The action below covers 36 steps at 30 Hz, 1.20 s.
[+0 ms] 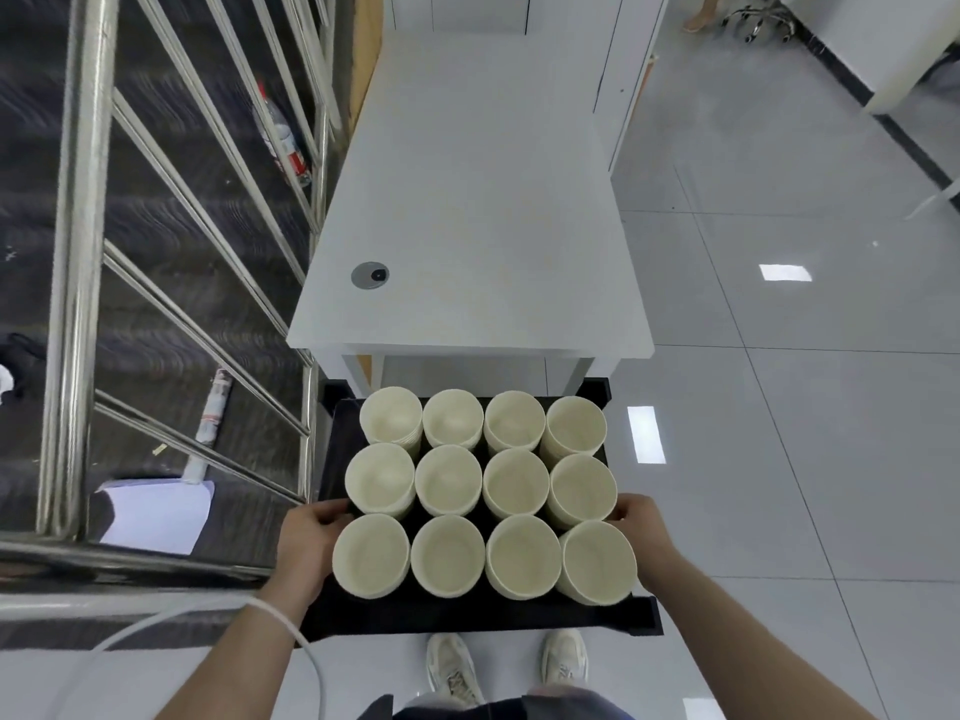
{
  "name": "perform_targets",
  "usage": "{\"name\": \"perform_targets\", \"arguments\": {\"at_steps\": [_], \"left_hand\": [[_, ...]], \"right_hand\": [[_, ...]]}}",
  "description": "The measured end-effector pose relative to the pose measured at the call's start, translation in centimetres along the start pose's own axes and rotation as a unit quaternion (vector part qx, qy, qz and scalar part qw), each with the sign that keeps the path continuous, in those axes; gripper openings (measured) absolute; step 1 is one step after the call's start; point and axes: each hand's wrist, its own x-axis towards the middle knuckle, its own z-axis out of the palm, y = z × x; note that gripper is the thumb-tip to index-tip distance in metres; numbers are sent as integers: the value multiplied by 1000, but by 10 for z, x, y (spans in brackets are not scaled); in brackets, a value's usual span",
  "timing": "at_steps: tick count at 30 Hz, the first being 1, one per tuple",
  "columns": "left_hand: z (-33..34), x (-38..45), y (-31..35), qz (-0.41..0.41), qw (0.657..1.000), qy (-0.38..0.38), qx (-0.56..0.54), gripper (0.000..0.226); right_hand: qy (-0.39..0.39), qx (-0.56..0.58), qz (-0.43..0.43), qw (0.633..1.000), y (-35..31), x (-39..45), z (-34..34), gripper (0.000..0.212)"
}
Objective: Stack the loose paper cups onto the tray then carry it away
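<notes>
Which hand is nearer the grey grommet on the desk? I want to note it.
Left. The left hand grips the tray edge on the grommet's side; the right hand grips the opposite edge.

Black tray (467,618) carries twelve paper cup stacks (449,480); seemingly three rows.

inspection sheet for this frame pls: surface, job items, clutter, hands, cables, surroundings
Surface: white desk, top bare except a grey cable grommet.
Job's things: black tray held off the desk, over the floor; twelve cup stacks, three rows of four, openings up.
Clutter: no loose cups seen.
Hands: left hand grips the tray's left edge; right hand grips the right edge.
Cables: white cable crosses the left wrist.
Surroundings: steel railing to the left; plastic bottle and white paper beyond it; grey tiled floor; swivel chair base far right.
</notes>
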Motion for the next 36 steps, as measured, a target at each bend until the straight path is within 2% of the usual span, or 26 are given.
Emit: {"name": "perform_targets", "arguments": {"at_steps": [4, 9, 14, 21, 27, 29, 30, 34, 36], "left_hand": [[-1, -1, 0, 12, 1000, -2, 7, 13], [-3, -4, 1, 31, 999, -7, 23, 16], [-4, -5, 0, 18, 1000, -4, 13, 15], [-2, -3, -3, -28, 1000, -1, -13, 13], [-8, -13, 10, -31, 999, 35, -24, 15], [-13, -22, 21, -26, 997, 64, -25, 18], [-17, -29, 28, -16, 996, 77, -30, 18], [-29, -70, 68, 74, 990, 115, -46, 20], [-33, -88, 89, 120, 985, 108, -67, 18]], "right_hand": [[-8, -11, -5, 1000, 5, 3, 1, 21], [-8, -15, -4, 1000, 6, 4, 3, 23], [-9, -28, 8, 1000, 5, 6, 2, 26], [-16, -27, 14, 999, 1, 4, 1, 18], [-20, -35, 13, 999, 1, 1, -2, 18], [-1, -57, 12, 998, -2, 0, -8, 11], [13, -78, 2, 997, -4, -2, -13, 5], [55, -166, -98, 980, -30, -22, -38, 18], [63, -162, -158, 972, -52, -37, -49, 18]]}}
